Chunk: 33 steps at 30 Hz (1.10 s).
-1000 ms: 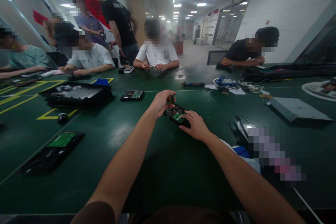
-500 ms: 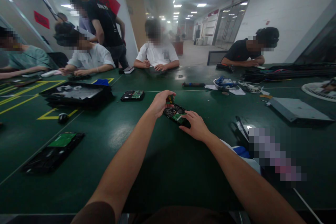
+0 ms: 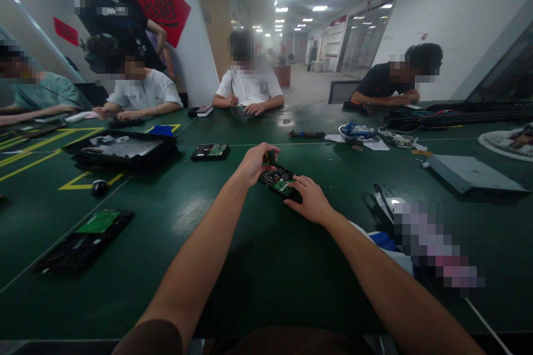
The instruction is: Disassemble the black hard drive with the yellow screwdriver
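Note:
In front of me a black casing (image 3: 275, 178) lies at a slant on the table, with a green circuit board and round parts showing inside. My left hand (image 3: 255, 165) is closed round a short black-and-yellow screwdriver (image 3: 270, 157) above the casing's far left end. Its tip is hidden by the fingers. My right hand (image 3: 310, 199) grips the near right end of the same casing, fingertips over the board and thumb along the near edge. At the left lies another opened black casing with a green board (image 3: 89, 238); a smaller one (image 3: 210, 151) sits farther back.
A black tray (image 3: 120, 147) stands back left, near a computer mouse (image 3: 100, 187). To the right are a grey metal box (image 3: 474, 173), a bowl of blue items (image 3: 357, 131) and a blue-and-white cloth (image 3: 385, 241). Several people sit across the green table (image 3: 250, 288).
The screwdriver has turned slightly in my left hand; both hands and the casing stay nearly in place. In the background, a standing person in black has moved left.

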Motion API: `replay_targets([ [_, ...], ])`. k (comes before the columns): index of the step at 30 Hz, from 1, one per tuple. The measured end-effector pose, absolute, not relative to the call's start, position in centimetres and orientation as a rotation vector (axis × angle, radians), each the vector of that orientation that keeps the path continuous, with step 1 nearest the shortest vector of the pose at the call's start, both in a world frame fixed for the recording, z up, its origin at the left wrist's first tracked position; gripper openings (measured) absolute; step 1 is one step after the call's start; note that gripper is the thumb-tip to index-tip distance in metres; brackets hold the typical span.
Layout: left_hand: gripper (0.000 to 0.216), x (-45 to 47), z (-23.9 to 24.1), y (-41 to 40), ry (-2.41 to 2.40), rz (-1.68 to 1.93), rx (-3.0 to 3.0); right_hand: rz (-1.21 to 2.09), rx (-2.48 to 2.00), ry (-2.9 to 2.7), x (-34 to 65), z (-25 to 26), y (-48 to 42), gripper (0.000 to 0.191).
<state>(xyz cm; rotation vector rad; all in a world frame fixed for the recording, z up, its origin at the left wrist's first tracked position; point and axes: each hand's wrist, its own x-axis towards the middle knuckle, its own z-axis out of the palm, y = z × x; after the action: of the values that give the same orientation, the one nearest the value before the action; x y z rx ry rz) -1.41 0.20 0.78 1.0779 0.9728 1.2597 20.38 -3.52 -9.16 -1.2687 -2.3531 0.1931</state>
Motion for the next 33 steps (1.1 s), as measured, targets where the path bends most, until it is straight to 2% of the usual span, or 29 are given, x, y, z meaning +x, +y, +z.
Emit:
replay_targets([
  [7, 0.021, -1.18, 0.62, 0.24, 0.932, 1.275, 0.960, 0.178, -1.265, -2.345, 20.37, -9.34, -3.50, 0.052],
  [17, 0.025, -1.39, 0.82, 0.19, 0.987, 1.281, 1.109, 0.205, -1.279, -2.354, 20.38, -9.19, -3.49, 0.052],
  [24, 0.018, -1.43, 0.77, 0.33, 0.926, 1.281, 0.980, 0.174, -1.264, -2.350, 20.41, -9.27, -3.46, 0.052],
  [33, 0.027, -1.72, 0.75, 0.36, 1.042, 1.325, 1.213, 0.155, -1.273, -2.354, 20.33, -9.26, -3.51, 0.051],
])
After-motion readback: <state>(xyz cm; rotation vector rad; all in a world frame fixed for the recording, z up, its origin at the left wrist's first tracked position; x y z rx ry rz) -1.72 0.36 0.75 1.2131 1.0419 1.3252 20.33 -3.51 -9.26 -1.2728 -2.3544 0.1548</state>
